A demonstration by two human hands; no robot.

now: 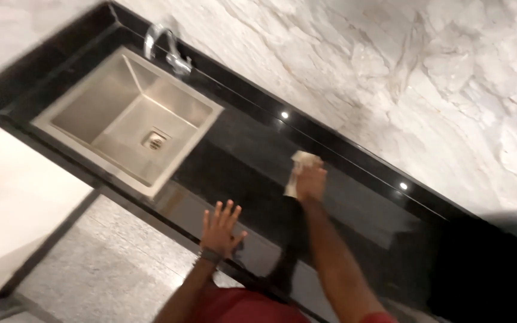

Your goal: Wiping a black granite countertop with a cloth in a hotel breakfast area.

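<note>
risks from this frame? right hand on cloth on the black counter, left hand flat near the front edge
1. The left hand lies spread near the front edge of the glossy black countertop; if that spot is wet, it may slip off.
2. The right hand presses a small pale cloth at full reach toward the marble wall; the cloth may bunch and leave streaks.
3. The picture is blurred, so wet patches are hard to judge.

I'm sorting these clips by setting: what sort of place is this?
Most likely a kitchen counter area: a steel sink with a curved tap sits in a glossy black countertop against a marble wall. The right hand presses a cloth on the counter.
</note>
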